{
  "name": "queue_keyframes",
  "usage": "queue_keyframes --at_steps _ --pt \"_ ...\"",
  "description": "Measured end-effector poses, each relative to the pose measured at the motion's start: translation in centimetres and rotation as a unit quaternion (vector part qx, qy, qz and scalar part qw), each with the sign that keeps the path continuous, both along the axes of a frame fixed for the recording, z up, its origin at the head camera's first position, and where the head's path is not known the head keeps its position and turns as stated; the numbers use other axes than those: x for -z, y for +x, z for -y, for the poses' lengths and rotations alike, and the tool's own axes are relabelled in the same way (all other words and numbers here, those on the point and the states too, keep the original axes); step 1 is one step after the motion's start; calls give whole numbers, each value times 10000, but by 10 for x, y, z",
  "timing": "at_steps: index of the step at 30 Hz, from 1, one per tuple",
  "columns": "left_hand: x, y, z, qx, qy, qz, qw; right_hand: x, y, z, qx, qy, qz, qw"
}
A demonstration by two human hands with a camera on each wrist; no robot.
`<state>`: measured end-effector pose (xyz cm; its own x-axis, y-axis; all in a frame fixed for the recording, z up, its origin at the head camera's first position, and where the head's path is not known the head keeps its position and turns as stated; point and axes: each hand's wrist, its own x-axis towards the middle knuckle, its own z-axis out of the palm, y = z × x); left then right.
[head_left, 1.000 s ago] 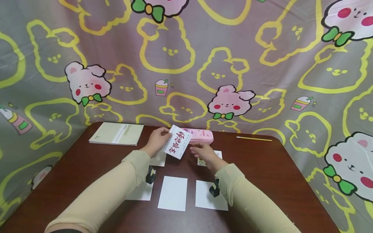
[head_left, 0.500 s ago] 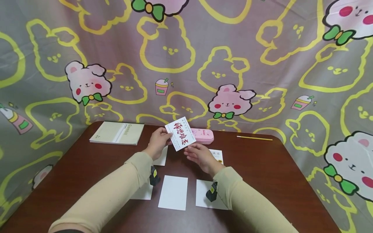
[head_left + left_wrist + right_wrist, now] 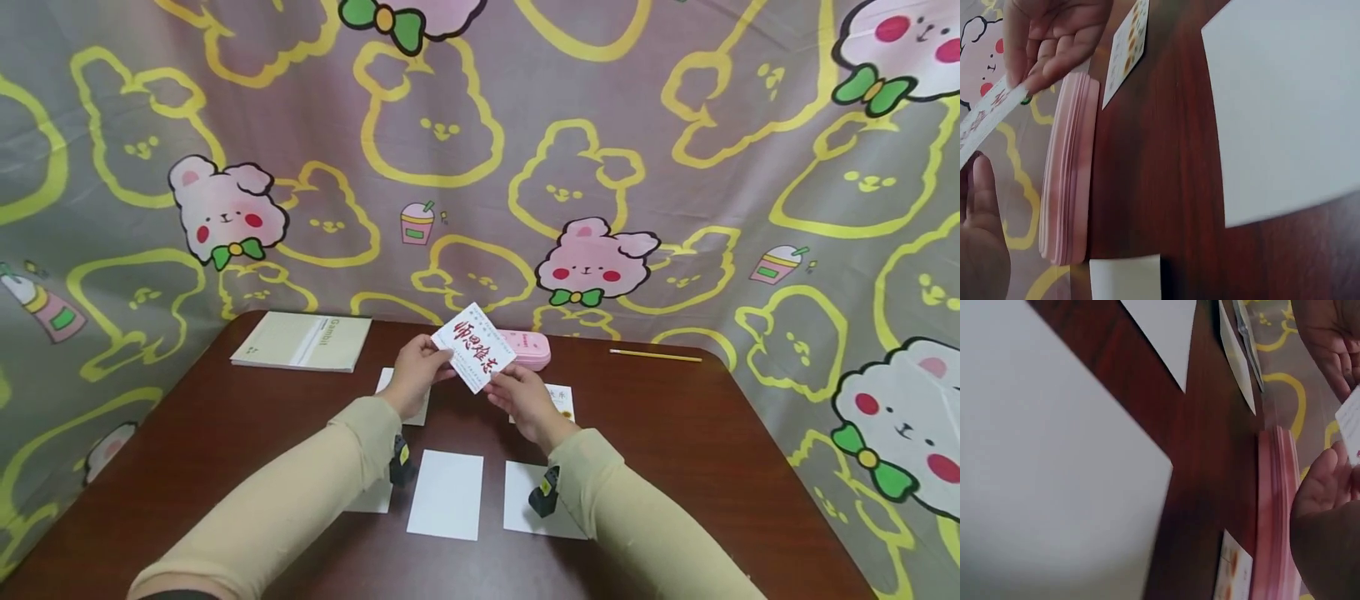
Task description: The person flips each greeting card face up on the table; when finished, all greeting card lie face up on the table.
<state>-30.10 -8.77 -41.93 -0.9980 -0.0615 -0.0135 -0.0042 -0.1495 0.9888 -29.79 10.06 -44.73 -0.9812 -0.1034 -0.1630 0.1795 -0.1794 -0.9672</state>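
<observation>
A white card [image 3: 474,346] with large red Chinese characters is held tilted above the far middle of the table, between both hands. My left hand [image 3: 416,371] pinches its left edge between thumb and fingers. On the card's lower right corner my right hand [image 3: 527,404] has its own pinch, thumb on the near face. Both wrist views show the card too, seen edge-on in the left wrist view [image 3: 988,119]. Behind the card, a pink pencil case [image 3: 531,348] is partly covered. Beneath the right hand lies a card with printed flowers [image 3: 562,402], partly hidden.
Blank white cards lie on the brown table, one in the near middle [image 3: 446,495], one at near right [image 3: 525,496], others partly under the left arm. A cream notebook [image 3: 302,342] rests at back left, a yellow pencil [image 3: 656,356] at back right. A patterned curtain [image 3: 480,208] hangs behind.
The card has risen slightly and turned so its characters slant down rightward. My right hand, apart from it a second ago, has come up and taken its lower right corner.
</observation>
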Motion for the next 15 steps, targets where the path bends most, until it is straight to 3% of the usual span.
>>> queue_keyframes --at_steps 2,6,15 --pt "0 -3 5 -70 -220 5 9997 -1 -1 -2 12 236 -95 9997" --pt "1 -7 13 -47 -1120 -99 9937 2 -4 -9 -73 790 -224 9966" --pt "12 -2 18 19 -2844 -292 9582 -1 -5 -18 -366 1667 -394 9845"
